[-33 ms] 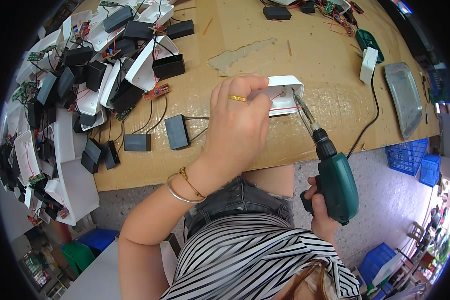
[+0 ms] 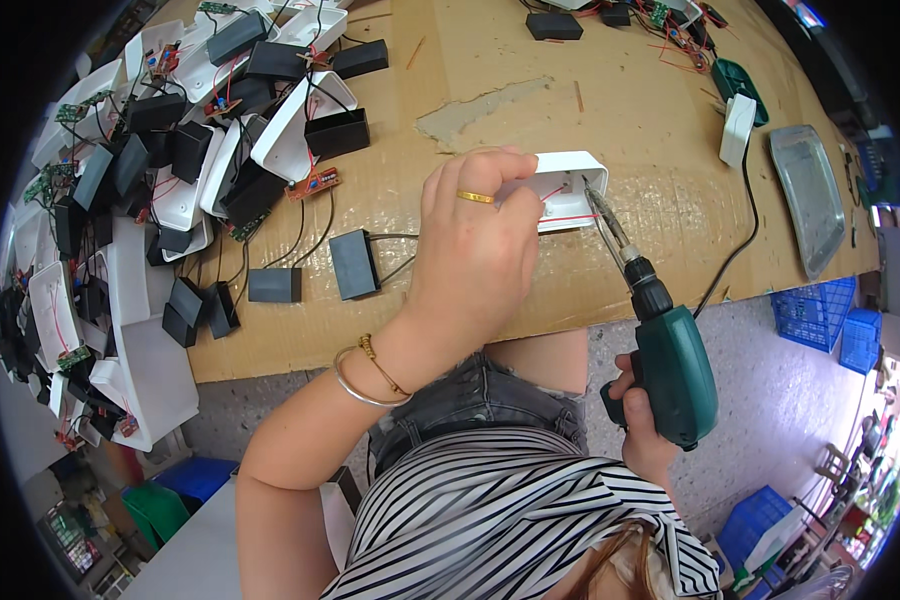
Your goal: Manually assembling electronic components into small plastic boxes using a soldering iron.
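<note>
My left hand (image 2: pixel 482 225) is closed on the near-left part of a white plastic casing (image 2: pixel 570 163), which lies open side up on the cardboard-covered table. Its fingertips reach into the casing beside a thin red wire (image 2: pixel 570 217). My hand hides the casing's left end. In my right hand (image 2: pixel 642 425) is a green soldering gun (image 2: pixel 678 370), held by its grip. Its long metal tip points up and left into the casing's right end; whether it touches the inside I cannot tell. A black box with cables (image 2: pixel 354 265) lies left of my left hand.
White casings, black boxes and circuit boards (image 2: pixel 315 184) are heaped on the left. At the right are a metal tray (image 2: pixel 808 200), a white block on a black cord (image 2: pixel 737 130) and a green shell (image 2: pixel 738 88). Blue crates (image 2: pixel 813 312) stand on the floor beyond the table edge.
</note>
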`<state>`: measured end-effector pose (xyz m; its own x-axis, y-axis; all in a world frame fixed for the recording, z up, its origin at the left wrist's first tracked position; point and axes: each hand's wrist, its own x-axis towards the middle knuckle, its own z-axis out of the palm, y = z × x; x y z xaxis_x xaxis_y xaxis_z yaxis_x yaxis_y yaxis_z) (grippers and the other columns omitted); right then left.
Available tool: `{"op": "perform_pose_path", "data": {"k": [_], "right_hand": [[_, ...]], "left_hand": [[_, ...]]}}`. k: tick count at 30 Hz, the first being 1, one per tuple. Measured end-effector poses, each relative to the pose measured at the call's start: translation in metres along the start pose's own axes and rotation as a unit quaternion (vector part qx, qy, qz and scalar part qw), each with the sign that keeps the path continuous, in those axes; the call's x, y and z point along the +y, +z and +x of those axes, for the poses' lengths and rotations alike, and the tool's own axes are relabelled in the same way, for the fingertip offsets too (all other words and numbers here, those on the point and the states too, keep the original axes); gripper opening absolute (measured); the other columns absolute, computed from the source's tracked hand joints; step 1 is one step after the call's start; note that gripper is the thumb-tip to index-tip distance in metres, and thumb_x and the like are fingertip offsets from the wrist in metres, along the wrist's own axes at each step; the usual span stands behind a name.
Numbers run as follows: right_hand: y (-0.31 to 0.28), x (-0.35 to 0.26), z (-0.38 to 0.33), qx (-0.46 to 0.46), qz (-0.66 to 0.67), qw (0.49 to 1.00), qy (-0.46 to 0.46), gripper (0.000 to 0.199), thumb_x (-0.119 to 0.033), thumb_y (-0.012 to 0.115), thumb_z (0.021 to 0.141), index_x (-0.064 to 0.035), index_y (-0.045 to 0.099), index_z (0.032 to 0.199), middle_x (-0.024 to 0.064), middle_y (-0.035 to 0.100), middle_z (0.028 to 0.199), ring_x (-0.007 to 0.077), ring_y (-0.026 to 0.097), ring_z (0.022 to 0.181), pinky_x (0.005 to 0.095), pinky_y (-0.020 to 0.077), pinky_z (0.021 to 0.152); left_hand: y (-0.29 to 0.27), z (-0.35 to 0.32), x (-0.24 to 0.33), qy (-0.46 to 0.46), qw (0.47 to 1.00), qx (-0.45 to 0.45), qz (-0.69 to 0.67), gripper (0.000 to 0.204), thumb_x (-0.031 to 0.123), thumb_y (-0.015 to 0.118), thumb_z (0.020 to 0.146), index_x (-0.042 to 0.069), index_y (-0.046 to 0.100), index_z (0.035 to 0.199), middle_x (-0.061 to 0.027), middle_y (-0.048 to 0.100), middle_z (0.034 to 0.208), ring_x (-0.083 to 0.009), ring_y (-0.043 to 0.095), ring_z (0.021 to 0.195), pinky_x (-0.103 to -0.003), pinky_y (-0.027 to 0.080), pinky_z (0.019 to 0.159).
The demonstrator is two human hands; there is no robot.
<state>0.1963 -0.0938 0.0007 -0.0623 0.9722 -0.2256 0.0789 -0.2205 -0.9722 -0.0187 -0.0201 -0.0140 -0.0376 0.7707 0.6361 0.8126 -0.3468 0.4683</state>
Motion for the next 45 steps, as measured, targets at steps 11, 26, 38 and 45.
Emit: {"op": "perform_pose_path", "data": {"k": [11, 26, 38, 45], "right_hand": [[-0.006, 0.001, 0.004, -0.022, -0.041, 0.999, -0.005, 0.047, -0.027, 0.066, 0.08, 0.0032, 0.051, 0.113, 0.0106, 0.061, 0.093, 0.0119, 0.054, 0.07, 0.0274, 0.0447, 0.067], [-0.005, -0.007, 0.006, -0.045, -0.033, 0.998, -0.022, 0.032, -0.014, 0.065, 0.082, 0.0024, 0.057, 0.108, 0.0046, 0.059, 0.083, 0.0078, 0.052, 0.066, 0.0234, 0.0427, 0.06], [-0.001, -0.026, 0.003, -0.024, 0.006, 0.996, 0.08, 0.036, -0.016, 0.062, 0.085, -0.0015, 0.051, 0.116, 0.0066, 0.06, 0.098, 0.0094, 0.054, 0.08, 0.0247, 0.045, 0.069], [0.002, -0.029, 0.004, 0.005, -0.037, 0.997, 0.061, 0.037, -0.022, 0.064, 0.081, 0.0039, 0.055, 0.105, 0.011, 0.062, 0.085, 0.0131, 0.055, 0.063, 0.0255, 0.0442, 0.062]], "left_hand": [[-0.004, 0.002, 0.002, 0.002, 0.999, -0.022, 0.04, 0.011, -0.002, 0.065, 0.069, 0.0, 0.055, 0.071, -0.0134, 0.052, 0.103, -0.0308, 0.054, 0.099, -0.039, 0.043, 0.081], [-0.002, 0.002, 0.001, -0.003, 1.0, -0.022, 0.021, 0.011, 0.0, 0.061, 0.064, -0.001, 0.053, 0.072, -0.0115, 0.052, 0.1, -0.0293, 0.052, 0.1, -0.042, 0.04, 0.084], [-0.002, 0.001, 0.001, -0.002, 1.0, -0.02, 0.013, 0.009, 0.002, 0.06, 0.065, -0.001, 0.051, 0.069, -0.0118, 0.051, 0.099, -0.0294, 0.051, 0.1, -0.042, 0.04, 0.084], [-0.002, 0.001, 0.001, 0.0, 1.0, -0.021, 0.02, 0.01, 0.002, 0.059, 0.065, -0.001, 0.05, 0.068, -0.012, 0.051, 0.1, -0.0296, 0.051, 0.1, -0.042, 0.04, 0.083]]}}
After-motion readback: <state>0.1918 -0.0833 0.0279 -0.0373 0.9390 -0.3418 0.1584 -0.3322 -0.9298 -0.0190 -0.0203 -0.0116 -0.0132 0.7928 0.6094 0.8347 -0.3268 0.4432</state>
